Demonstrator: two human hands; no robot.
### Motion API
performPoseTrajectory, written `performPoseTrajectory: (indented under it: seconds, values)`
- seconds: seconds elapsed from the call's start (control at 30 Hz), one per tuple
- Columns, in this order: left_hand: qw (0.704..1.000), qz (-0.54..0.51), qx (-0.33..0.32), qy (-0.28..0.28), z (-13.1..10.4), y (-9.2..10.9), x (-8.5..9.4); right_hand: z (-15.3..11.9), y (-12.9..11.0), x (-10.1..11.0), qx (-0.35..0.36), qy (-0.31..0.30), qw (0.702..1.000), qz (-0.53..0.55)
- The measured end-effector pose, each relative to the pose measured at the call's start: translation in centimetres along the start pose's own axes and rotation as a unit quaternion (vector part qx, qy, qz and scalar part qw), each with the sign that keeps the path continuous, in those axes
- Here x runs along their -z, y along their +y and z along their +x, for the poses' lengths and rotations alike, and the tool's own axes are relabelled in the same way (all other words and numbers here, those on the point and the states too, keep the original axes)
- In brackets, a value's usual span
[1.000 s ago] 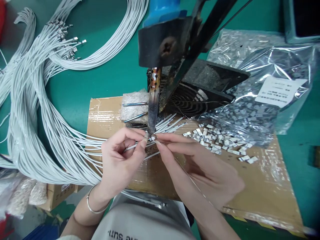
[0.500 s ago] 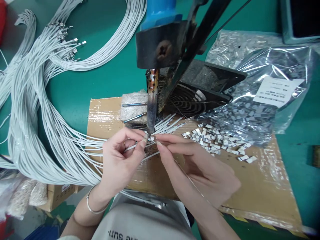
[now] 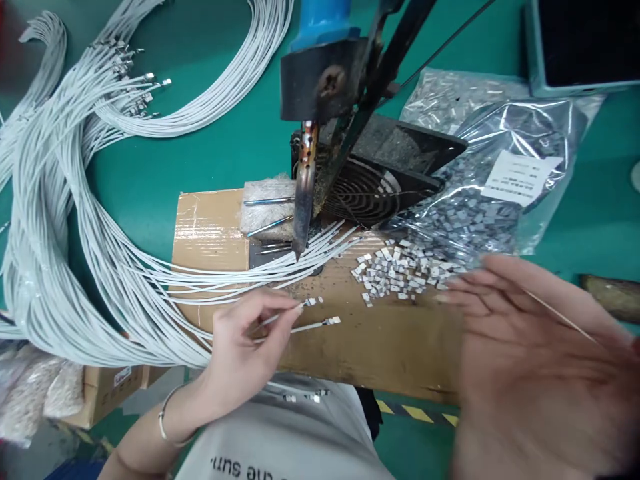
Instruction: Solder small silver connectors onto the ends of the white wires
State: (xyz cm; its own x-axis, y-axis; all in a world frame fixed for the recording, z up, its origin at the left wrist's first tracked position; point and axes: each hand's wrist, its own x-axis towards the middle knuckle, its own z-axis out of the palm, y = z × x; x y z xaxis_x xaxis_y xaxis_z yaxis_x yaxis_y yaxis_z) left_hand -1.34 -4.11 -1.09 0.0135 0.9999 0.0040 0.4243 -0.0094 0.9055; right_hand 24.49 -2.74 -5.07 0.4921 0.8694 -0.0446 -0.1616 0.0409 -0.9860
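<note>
Right hand (image 3: 543,353) has swung out beside the loose clips (image 3: 400,270), open, thin wire (image 3: 561,316) across palm; left hand (image 3: 253,337), lower, pinches a white cable (image 3: 269,322) behind its connector (image 3: 311,302), clear of the soldering iron (image 3: 304,207). Advisable: steady pinch.

The tabletop (image 3: 225,157) in front of me is green. Taking twelve as straight across from the worker, thick bundles of white cables (image 3: 45,253) sprawl over it at nine, one curving up toward eleven. A brown cardboard sheet (image 3: 370,353) lies at six. Around two I see a clear plastic bag (image 3: 463,100) of small metal pieces and a dark-screened device (image 3: 585,43); a brown bar (image 3: 613,297) sits at three.
</note>
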Motion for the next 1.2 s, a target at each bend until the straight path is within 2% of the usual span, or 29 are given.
performPoseTrajectory:
  seconds: [0.07, 0.1, 0.13, 0.23, 0.27, 0.33, 0.43, 0.53, 0.67, 0.77, 0.83, 0.9, 0.93, 1.0, 1.03, 1.1, 1.13, 1.2]
  values:
    - [0.996, 0.065, -0.051, -0.039, -1.5, -1.2, 0.7, 0.3, 0.7, 2.0, -0.011, -0.007, 0.999, -0.044]
    - [0.995, 0.081, -0.048, -0.038, -2.2, -1.8, 1.1, 0.2, 1.0, 2.5, 0.0, -0.003, 0.998, -0.06]
    - [0.996, 0.082, -0.037, -0.024, -2.7, -2.3, 1.4, 0.0, 1.2, 2.6, -0.006, 0.029, 0.996, -0.085]
    - [0.99, 0.117, 0.029, 0.07, -3.7, -3.2, 2.5, -1.2, 1.5, 1.1, -0.005, 0.088, 0.988, -0.124]
    - [0.984, 0.151, 0.035, 0.091, -3.8, -3.3, 2.8, -1.6, 1.5, 0.4, -0.006, 0.085, 0.989, -0.124]
    - [0.972, 0.213, 0.02, 0.098, -3.7, -3.4, 3.3, -2.2, 1.4, -0.9, -0.003, 0.065, 0.991, -0.118]
    - [0.956, 0.277, -0.04, 0.085, -3.4, -3.9, 3.9, -2.6, 1.2, -1.8, 0.022, 0.03, 0.991, -0.13]
    - [0.931, 0.335, -0.119, 0.083, -3.2, -5.0, 4.3, -2.6, 1.1, -1.4, 0.046, -0.008, 0.982, -0.182]
    - [0.887, 0.385, -0.241, 0.084, -2.7, -6.4, 5.2, -2.6, 0.8, -0.8, 0.075, -0.05, 0.962, -0.257]
    - [0.865, 0.391, -0.301, 0.089, -2.2, -6.2, 6.4, -2.6, 0.7, -0.8, 0.112, -0.1, 0.938, -0.311]
    - [0.889, 0.357, -0.282, 0.05, -1.9, -5.4, 7.2, -2.6, 0.8, -1.0, 0.139, -0.134, 0.917, -0.349]
    - [0.938, 0.269, -0.213, -0.055, -1.7, -4.2, 7.6, -2.7, 0.9, -1.4, 0.17, -0.156, 0.893, -0.386]
    - [0.951, 0.227, -0.176, -0.117, -1.6, -3.4, 7.5, -2.7, 1.0, -1.6, 0.19, -0.162, 0.879, -0.406]
    - [0.952, 0.154, -0.144, -0.22, -1.3, -1.8, 6.7, -2.8, 1.1, -1.9, 0.24, -0.174, 0.844, -0.446]
    - [0.949, 0.119, -0.145, -0.254, -1.2, -1.0, 6.1, -2.8, 1.2, -2.0, 0.268, -0.179, 0.826, -0.463]
    - [0.94, 0.076, -0.118, -0.309, -0.6, 0.3, 4.4, -2.9, 1.1, -2.1, 0.312, -0.189, 0.794, -0.486]
    - [0.941, 0.055, -0.097, -0.319, -0.2, 0.7, 3.5, -2.9, 1.0, -2.1, 0.325, -0.191, 0.787, -0.488]
    - [0.952, 0.018, -0.018, -0.305, 0.6, 1.2, 1.9, -2.9, 0.9, -2.1, 0.326, -0.193, 0.792, -0.478]
